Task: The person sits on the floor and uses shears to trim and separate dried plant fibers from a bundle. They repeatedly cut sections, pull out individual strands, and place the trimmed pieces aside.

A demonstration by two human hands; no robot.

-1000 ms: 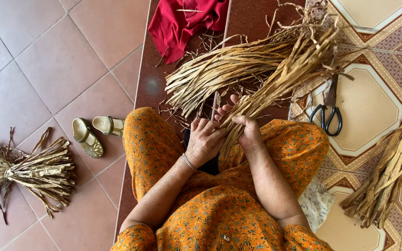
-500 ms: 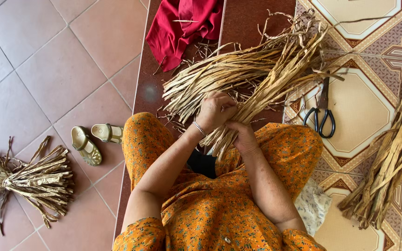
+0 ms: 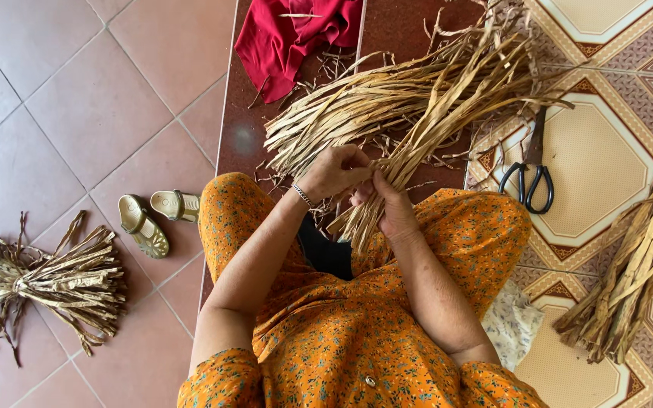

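Your left hand (image 3: pixel 335 170) and right hand (image 3: pixel 393 208) are both closed around the dried leaf strips (image 3: pixel 410 113) above your lap — fingers curled tight. Brittle strips could snap or slip loose and scatter across the floor (image 3: pixel 77 113) — ease your pull.

A bundle of dried leaves (image 3: pixel 410 106) lies across the lap, both hands (image 3: pixel 364 185) on it. A cloth (image 3: pixel 296 34) lies beyond. Scissors (image 3: pixel 530 170) and another pile (image 3: pixel 644 257) lie right; sandals (image 3: pixel 156 219) and a tied bundle (image 3: pixel 39 279) left.
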